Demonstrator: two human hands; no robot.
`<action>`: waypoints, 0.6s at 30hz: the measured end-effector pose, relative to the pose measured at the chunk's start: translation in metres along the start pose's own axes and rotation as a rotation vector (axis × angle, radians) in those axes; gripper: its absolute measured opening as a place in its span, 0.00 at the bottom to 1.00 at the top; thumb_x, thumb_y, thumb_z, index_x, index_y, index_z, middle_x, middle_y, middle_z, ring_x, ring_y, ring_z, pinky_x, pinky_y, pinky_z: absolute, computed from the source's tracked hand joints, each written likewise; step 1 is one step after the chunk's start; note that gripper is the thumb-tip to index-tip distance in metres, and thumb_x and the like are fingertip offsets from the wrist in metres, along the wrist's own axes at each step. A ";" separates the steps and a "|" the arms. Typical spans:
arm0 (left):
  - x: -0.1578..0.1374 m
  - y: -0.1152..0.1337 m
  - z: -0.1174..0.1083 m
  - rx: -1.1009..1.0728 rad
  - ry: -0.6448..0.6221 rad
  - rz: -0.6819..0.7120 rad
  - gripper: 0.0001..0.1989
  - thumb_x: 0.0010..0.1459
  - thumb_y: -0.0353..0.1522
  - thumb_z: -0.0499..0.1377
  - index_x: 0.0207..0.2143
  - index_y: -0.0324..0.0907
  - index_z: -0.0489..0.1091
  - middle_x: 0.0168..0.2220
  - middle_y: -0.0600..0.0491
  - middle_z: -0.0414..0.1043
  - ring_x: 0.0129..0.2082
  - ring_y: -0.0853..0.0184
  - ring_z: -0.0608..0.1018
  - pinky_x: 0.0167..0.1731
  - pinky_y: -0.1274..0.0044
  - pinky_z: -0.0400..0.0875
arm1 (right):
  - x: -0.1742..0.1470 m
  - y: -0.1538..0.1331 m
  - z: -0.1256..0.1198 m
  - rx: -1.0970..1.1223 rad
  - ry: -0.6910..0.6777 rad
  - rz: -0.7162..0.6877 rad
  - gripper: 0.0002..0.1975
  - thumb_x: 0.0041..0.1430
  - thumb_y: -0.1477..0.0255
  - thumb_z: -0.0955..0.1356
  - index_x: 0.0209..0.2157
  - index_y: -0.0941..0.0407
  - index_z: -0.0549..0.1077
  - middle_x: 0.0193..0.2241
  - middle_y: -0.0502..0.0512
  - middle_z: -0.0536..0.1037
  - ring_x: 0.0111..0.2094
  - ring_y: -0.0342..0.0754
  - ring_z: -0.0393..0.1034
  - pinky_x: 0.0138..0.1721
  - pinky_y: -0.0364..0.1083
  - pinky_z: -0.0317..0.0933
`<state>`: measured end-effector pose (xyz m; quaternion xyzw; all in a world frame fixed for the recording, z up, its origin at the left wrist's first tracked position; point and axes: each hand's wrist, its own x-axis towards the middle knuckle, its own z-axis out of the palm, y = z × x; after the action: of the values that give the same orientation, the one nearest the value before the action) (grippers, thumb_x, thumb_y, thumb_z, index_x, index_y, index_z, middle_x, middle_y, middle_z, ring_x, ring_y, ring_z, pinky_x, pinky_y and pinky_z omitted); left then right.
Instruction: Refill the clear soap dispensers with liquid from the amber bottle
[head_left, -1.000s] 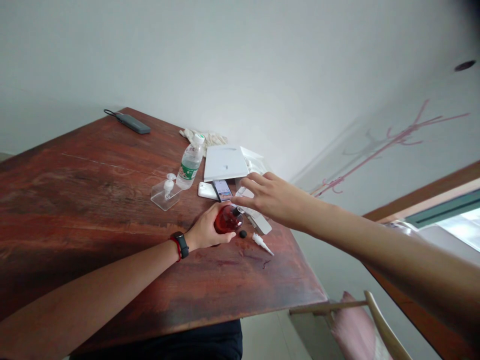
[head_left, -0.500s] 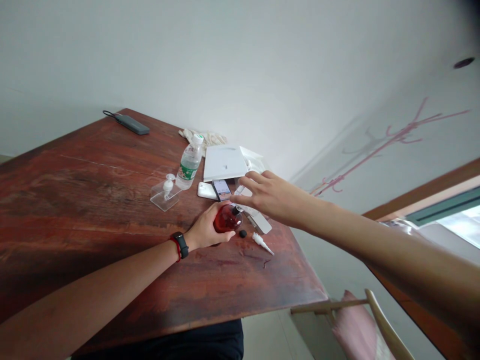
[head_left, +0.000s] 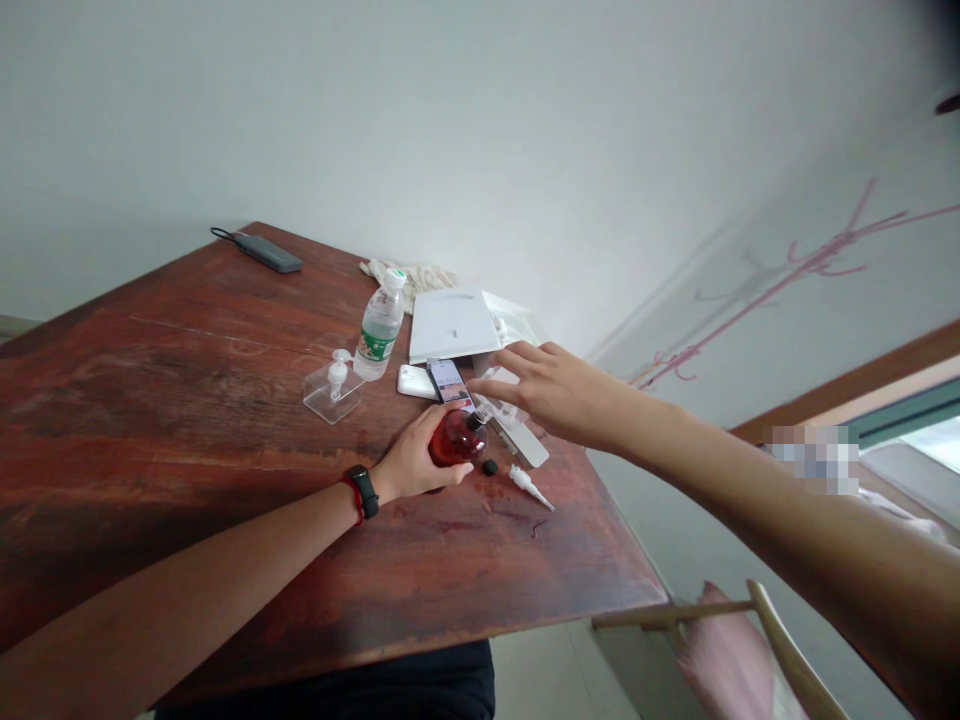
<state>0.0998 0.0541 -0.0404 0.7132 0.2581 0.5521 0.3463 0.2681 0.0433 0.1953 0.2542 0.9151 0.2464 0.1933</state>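
Observation:
My left hand (head_left: 416,452) is wrapped round a rounded clear bottle of red liquid (head_left: 451,438), its dark neck tilted toward the right. Just above that neck hovers my right hand (head_left: 536,385), fingers spread, with no held thing that I can make out. A small clear piece shows at the neck under the right thumb, too small to name. Beside the bottle, a small black round piece (head_left: 489,467) and a white pump nozzle (head_left: 529,485) lie on the wooden table (head_left: 315,570).
Left of the bottle lies a clear container with a white pump top (head_left: 337,380), near a water bottle (head_left: 379,335). Behind are a phone (head_left: 450,382), a white box (head_left: 452,322), a cloth (head_left: 424,280) and a grey device (head_left: 270,254). A chair (head_left: 780,630) stands at the right.
The view has shifted slightly. My left hand still grips the bottle, and my right hand stays over its neck, with slightly more of the phone showing between them.

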 end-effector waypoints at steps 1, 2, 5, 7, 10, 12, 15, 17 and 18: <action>0.000 0.000 0.000 -0.001 -0.004 -0.001 0.41 0.47 0.28 0.72 0.64 0.44 0.65 0.64 0.43 0.72 0.64 0.48 0.75 0.68 0.58 0.66 | -0.001 0.002 0.003 0.018 0.012 0.004 0.28 0.71 0.81 0.64 0.68 0.49 0.66 0.57 0.64 0.76 0.54 0.59 0.72 0.48 0.54 0.66; 0.000 0.000 0.000 -0.002 -0.011 -0.005 0.41 0.47 0.28 0.72 0.64 0.44 0.64 0.64 0.42 0.71 0.64 0.49 0.74 0.69 0.58 0.66 | -0.003 0.003 0.005 0.036 0.024 0.008 0.29 0.70 0.81 0.65 0.69 0.49 0.66 0.57 0.64 0.76 0.53 0.59 0.72 0.49 0.55 0.66; 0.000 -0.001 -0.001 -0.001 -0.027 -0.023 0.42 0.48 0.29 0.72 0.65 0.45 0.64 0.64 0.42 0.71 0.64 0.49 0.74 0.69 0.58 0.65 | -0.007 0.008 0.013 0.101 0.048 0.035 0.29 0.69 0.81 0.66 0.68 0.50 0.66 0.57 0.64 0.76 0.53 0.59 0.73 0.52 0.57 0.68; 0.000 -0.001 0.000 -0.005 -0.026 -0.022 0.42 0.49 0.29 0.72 0.65 0.44 0.63 0.65 0.42 0.70 0.65 0.49 0.74 0.69 0.57 0.65 | -0.009 0.010 0.018 0.170 0.046 0.058 0.31 0.66 0.82 0.67 0.68 0.51 0.66 0.58 0.65 0.76 0.53 0.58 0.73 0.54 0.58 0.68; 0.000 -0.001 0.000 -0.024 -0.021 -0.016 0.42 0.49 0.28 0.72 0.66 0.45 0.63 0.65 0.42 0.70 0.65 0.49 0.74 0.69 0.57 0.65 | -0.012 0.013 0.026 0.318 0.041 0.089 0.36 0.61 0.83 0.70 0.69 0.53 0.64 0.60 0.64 0.74 0.58 0.58 0.72 0.58 0.58 0.68; 0.000 0.002 -0.001 -0.035 -0.027 -0.023 0.43 0.48 0.27 0.71 0.66 0.46 0.63 0.64 0.43 0.71 0.63 0.49 0.75 0.68 0.57 0.66 | -0.015 0.014 0.032 0.429 0.047 0.114 0.38 0.60 0.80 0.73 0.70 0.53 0.62 0.62 0.64 0.73 0.61 0.59 0.70 0.60 0.59 0.67; 0.001 0.006 -0.002 -0.046 -0.030 -0.040 0.43 0.48 0.26 0.71 0.66 0.46 0.63 0.63 0.43 0.73 0.62 0.49 0.77 0.68 0.56 0.67 | -0.021 0.011 0.046 0.559 0.099 0.176 0.37 0.60 0.75 0.74 0.69 0.53 0.63 0.62 0.64 0.74 0.61 0.59 0.70 0.62 0.60 0.66; 0.001 0.008 -0.002 -0.060 -0.028 -0.050 0.43 0.48 0.26 0.71 0.67 0.46 0.63 0.64 0.43 0.73 0.63 0.48 0.76 0.68 0.56 0.67 | -0.027 0.007 0.057 0.615 0.156 0.229 0.36 0.59 0.76 0.73 0.68 0.52 0.64 0.62 0.63 0.74 0.62 0.58 0.71 0.63 0.61 0.66; 0.001 0.008 -0.002 -0.070 -0.027 -0.054 0.43 0.48 0.26 0.71 0.67 0.46 0.63 0.64 0.43 0.72 0.63 0.48 0.76 0.68 0.55 0.67 | -0.030 0.004 0.062 0.642 0.184 0.260 0.37 0.59 0.76 0.73 0.68 0.51 0.64 0.63 0.62 0.73 0.63 0.58 0.70 0.63 0.61 0.66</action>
<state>0.0975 0.0498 -0.0332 0.7007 0.2531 0.5417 0.3893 0.3231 0.0517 0.1548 0.3928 0.9195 -0.0091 -0.0126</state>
